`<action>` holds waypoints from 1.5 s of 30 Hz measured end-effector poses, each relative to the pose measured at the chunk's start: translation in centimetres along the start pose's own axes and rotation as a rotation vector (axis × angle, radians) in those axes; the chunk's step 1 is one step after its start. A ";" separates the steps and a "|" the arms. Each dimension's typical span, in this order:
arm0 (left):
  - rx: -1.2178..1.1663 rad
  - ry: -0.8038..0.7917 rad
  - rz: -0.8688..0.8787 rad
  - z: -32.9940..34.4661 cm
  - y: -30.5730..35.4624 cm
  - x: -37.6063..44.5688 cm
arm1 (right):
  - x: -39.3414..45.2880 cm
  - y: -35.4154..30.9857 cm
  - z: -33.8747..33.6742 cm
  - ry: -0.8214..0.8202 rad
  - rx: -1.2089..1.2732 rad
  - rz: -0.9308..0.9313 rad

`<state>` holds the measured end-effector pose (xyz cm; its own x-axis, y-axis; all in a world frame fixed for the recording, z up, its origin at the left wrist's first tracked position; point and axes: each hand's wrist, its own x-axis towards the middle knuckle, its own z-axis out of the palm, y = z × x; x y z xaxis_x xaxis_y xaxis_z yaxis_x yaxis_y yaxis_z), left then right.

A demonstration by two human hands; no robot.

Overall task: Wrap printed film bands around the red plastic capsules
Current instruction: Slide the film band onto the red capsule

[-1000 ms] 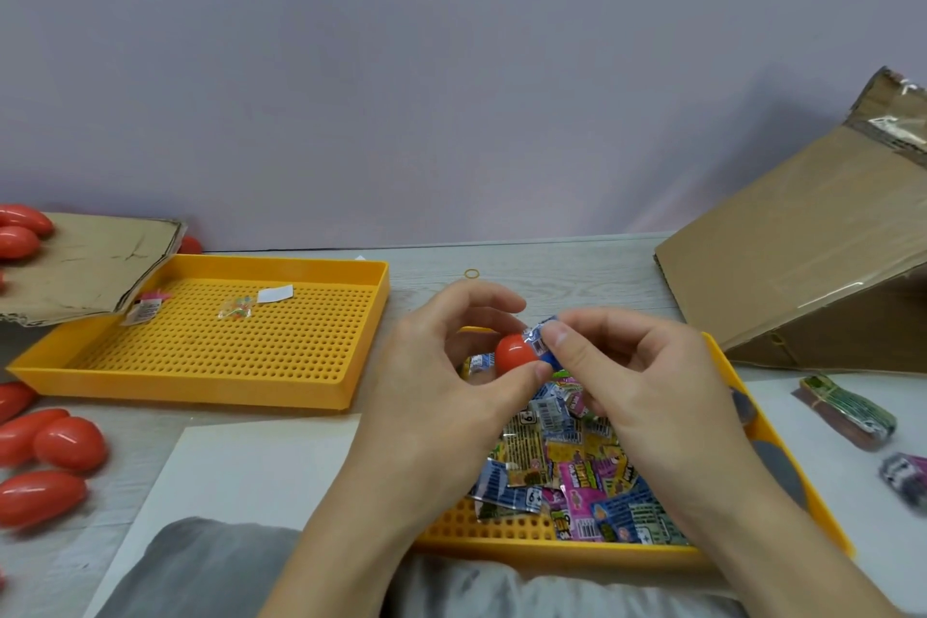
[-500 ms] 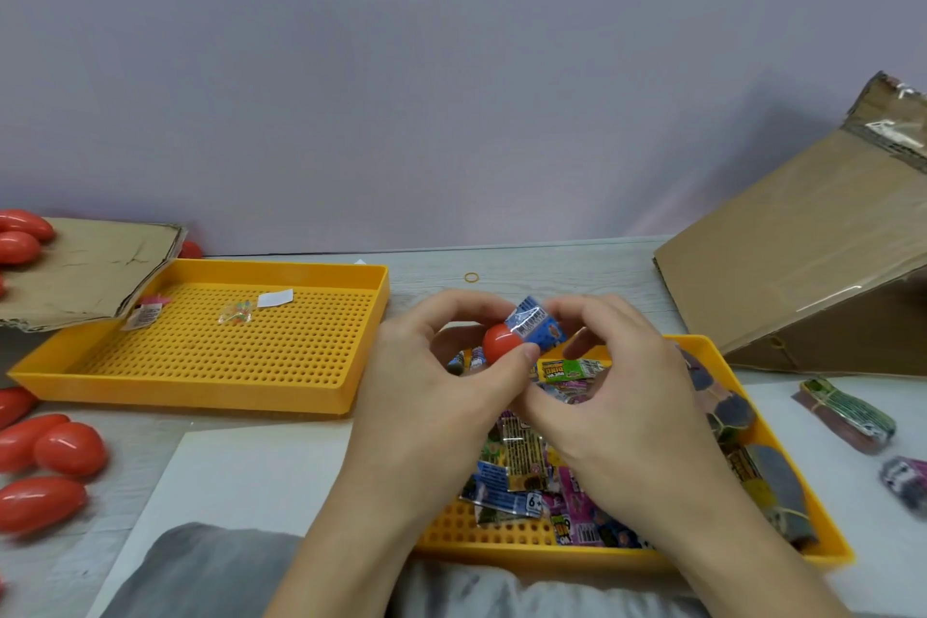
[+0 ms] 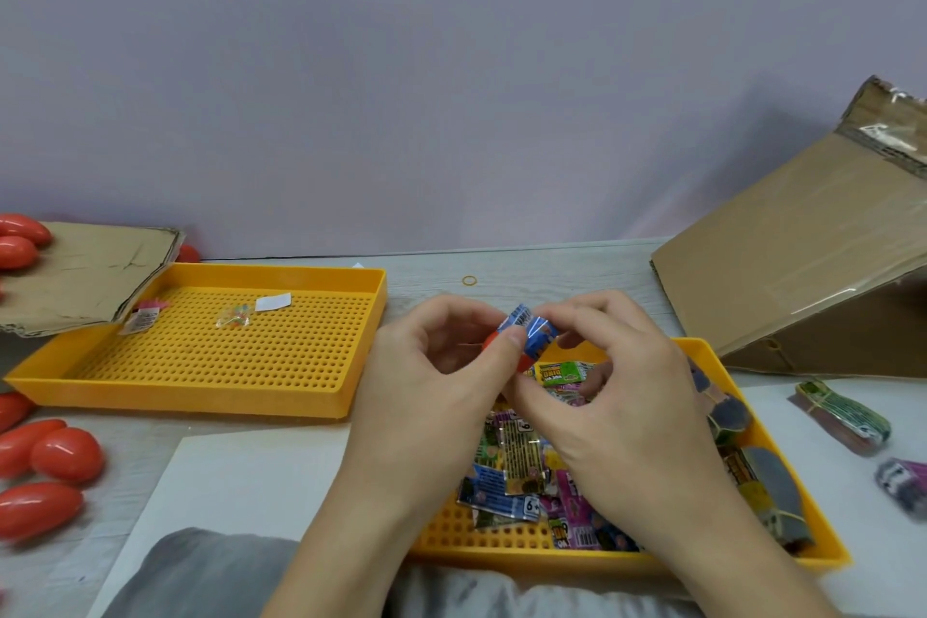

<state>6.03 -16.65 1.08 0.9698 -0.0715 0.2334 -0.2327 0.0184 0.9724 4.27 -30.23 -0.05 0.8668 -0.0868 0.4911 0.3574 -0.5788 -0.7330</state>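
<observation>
Capsule (image 3: 494, 345), pinched in your left hand (image 3: 441, 366); blue band (image 3: 532, 334), pinched by right hand (image 3: 617, 391): slide squarely, avoid creasing.

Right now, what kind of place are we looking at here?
Probably a small hand-packing workstation: perforated yellow trays, a pile of printed film bands, loose red capsules, and opened cardboard boxes.

Open tabletop strip (image 3: 526, 266) behind both yellow trays, only a rubber band (image 3: 469, 280) there. Tilted cardboard box (image 3: 802, 261) blocks right; loose red capsules (image 3: 50, 457) crowd left edge. Left tray (image 3: 200, 396) mostly bare.
</observation>
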 end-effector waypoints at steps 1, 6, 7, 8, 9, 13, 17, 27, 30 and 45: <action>0.002 0.002 -0.015 0.0 -0.1 0.0 | 0.0 0.0 0.0 -0.013 0.008 0.000; 0.019 -0.040 -0.084 0.3 -0.2 -0.1 | 0.1 -0.2 -0.1 -0.085 0.047 -0.005; 0.013 -0.043 -0.094 0.4 -0.2 -0.2 | 0.1 -0.1 -0.1 -0.090 0.048 -0.009; 0.003 -0.048 -0.106 0.4 -0.1 -0.2 | 0.1 -0.1 0.0 -0.091 0.050 -0.012; -0.009 -0.054 -0.120 0.4 -0.1 -0.2 | 0.1 0.1 0.0 -0.092 0.050 -0.013; -0.006 -0.076 -0.142 0.0 0.0 -0.1 | 0.1 0.3 0.1 -0.077 0.045 -0.010; 0.028 -0.085 -0.126 -0.2 -0.2 0.0 | 0.1 0.6 0.1 -0.053 0.034 0.008; 0.064 -0.001 -0.003 -0.3 -0.4 0.1 | 0.0 0.6 0.1 -0.059 0.039 0.028; 0.044 0.004 -0.026 -0.1 -0.3 0.0 | 0.0 0.8 0.1 -0.057 0.042 0.034; -0.504 -0.081 -0.424 0.7 0.5 0.1 | 0.1 0.1 -0.1 0.022 0.078 -0.020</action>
<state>5.92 -17.35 1.58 0.9565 -0.2497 -0.1512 0.2503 0.4348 0.8650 4.31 -30.38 -0.04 0.8514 -0.0939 0.5160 0.4018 -0.5155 -0.7568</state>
